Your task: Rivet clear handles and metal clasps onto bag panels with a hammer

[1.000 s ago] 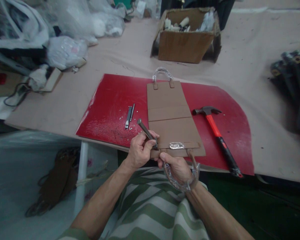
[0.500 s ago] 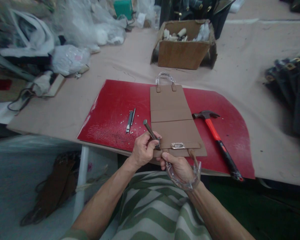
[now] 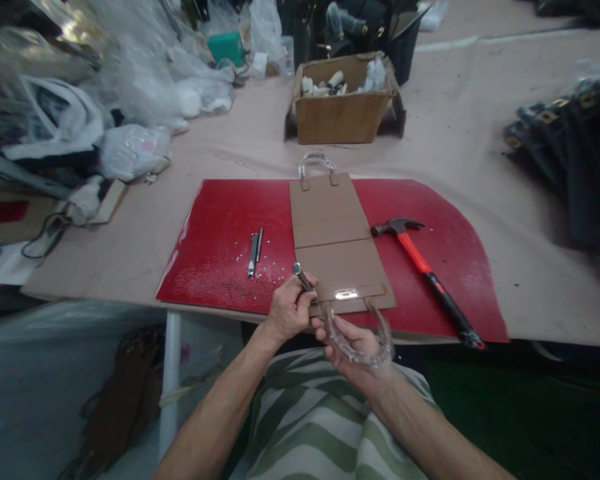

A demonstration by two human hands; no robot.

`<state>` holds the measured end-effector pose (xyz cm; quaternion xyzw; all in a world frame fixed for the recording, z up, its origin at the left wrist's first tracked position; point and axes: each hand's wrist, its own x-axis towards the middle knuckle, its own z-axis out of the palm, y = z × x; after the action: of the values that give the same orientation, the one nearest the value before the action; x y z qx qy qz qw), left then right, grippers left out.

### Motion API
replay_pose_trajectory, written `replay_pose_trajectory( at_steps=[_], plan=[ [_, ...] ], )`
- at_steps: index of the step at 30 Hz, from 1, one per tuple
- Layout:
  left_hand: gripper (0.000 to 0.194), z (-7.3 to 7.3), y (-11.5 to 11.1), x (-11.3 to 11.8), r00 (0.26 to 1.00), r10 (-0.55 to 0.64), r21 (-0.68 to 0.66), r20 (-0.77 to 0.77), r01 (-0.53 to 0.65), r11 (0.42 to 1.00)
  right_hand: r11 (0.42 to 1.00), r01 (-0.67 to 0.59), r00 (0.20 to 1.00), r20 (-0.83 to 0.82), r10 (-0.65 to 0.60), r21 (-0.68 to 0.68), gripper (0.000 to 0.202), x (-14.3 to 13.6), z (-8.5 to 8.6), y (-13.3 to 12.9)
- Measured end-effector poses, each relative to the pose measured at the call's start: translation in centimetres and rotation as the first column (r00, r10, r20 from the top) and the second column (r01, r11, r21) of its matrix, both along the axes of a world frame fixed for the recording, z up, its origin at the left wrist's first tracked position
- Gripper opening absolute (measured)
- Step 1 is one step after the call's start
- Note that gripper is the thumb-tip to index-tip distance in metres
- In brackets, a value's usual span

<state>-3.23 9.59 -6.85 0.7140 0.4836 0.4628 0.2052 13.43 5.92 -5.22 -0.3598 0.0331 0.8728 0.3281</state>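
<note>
A brown leather bag panel (image 3: 337, 263) lies lengthwise in front of me, with a metal clasp plate (image 3: 347, 294) near its close edge. My left hand (image 3: 291, 307) is closed around a metal punch (image 3: 303, 277), held tilted at the panel's near left corner. Its lower tip is mostly hidden by the fingers. Below the near edge, my right hand (image 3: 355, 343) is turned palm up, fingers loosely spread. A plastic-wrapped bag handle (image 3: 386, 333) loops over that palm, and its fingertips reach the panel's edge. Another wrapped handle (image 3: 317, 157) stands at the far end.
Under the panel is a red mat (image 3: 230, 207). A claw hammer (image 3: 433, 280) lies on its right; two slim metal tools (image 3: 254, 253) and small scraps lie left. Behind stands a cardboard box (image 3: 340, 120). Dark bag parts (image 3: 575, 160) are piled right, plastic bags (image 3: 145, 73) left.
My right hand has loosened its pinch at the panel's corner and turned palm up under the handle. My left hand keeps the punch, now more foreshortened. The whole view has shifted slightly.
</note>
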Motion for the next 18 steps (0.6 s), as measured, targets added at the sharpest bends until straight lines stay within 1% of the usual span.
replay_pose_trajectory(
  at_steps=[2,4,7,9,10,11,12,13,14,15,16,17,18],
  plan=[
    [0.016,-0.5,-0.2,0.2,1.000,-0.009,0.048,-0.027,0.010,0.999,0.999,0.002,0.999,-0.036,-0.003,-0.048,0.024,0.3,0.1,-0.3],
    [0.017,-0.9,-0.4,0.3,0.998,-0.020,0.086,-0.058,0.025,0.996,0.998,-0.001,1.000,-0.027,-0.001,-0.067,0.026,0.7,0.0,-1.0],
    [0.019,-1.2,-0.7,0.4,0.994,-0.036,0.129,-0.101,0.049,0.990,0.993,-0.064,0.992,0.103,0.074,-0.097,0.019,2.1,-0.7,-2.7],
    [0.020,-1.3,-0.7,0.4,0.993,-0.033,0.153,-0.116,0.051,0.987,0.981,-0.161,0.956,0.231,0.183,-0.113,0.013,3.8,-1.0,-4.0],
    [0.020,-1.4,-0.8,0.4,0.993,-0.030,0.162,-0.117,0.049,0.986,0.966,-0.236,0.924,0.283,0.256,-0.104,0.012,4.9,-0.9,-4.5],
    [0.020,-1.4,-0.8,0.5,0.993,-0.031,0.166,-0.117,0.051,0.985,0.942,-0.327,0.883,0.330,0.333,-0.076,0.012,6.1,-0.7,-4.7],
    [0.020,-1.4,-0.8,0.5,0.993,-0.034,0.167,-0.113,0.053,0.985,0.904,-0.426,0.831,0.384,0.402,-0.025,0.014,7.4,-0.2,-4.7],
    [0.021,-1.4,-0.8,0.5,0.993,-0.037,0.164,-0.108,0.054,0.985,0.849,-0.527,0.762,0.467,0.450,0.042,0.018,8.7,0.5,-4.3],
    [0.021,-1.4,-0.9,0.6,0.994,-0.039,0.156,-0.103,0.055,0.986,0.782,-0.612,0.677,0.589,0.442,0.115,0.022,9.9,1.2,-3.6],
    [0.020,-1.4,-0.9,0.6,0.995,-0.039,0.149,-0.096,0.053,0.987,0.714,-0.677,0.568,0.744,0.352,0.179,0.026,11.1,2.0,-2.6],
    [0.020,-1.5,-0.9,0.7,0.996,-0.036,0.146,-0.087,0.048,0.988,0.649,-0.727,0.418,0.894,0.158,0.225,0.028,12.2,2.7,-1.4],
    [0.020,-1.5,-0.9,0.7,0.996,-0.032,0.145,-0.078,0.043,0.989,0.603,-0.760,0.226,0.969,-0.104,0.242,0.027,13.1,3.2,-0.1],
    [0.020,-1.5,-1.0,0.8,0.997,-0.028,0.146,-0.068,0.038,0.989,0.575,-0.786,0.022,0.940,-0.341,0.228,0.028,13.9,3.6,1.3]
  ],
)
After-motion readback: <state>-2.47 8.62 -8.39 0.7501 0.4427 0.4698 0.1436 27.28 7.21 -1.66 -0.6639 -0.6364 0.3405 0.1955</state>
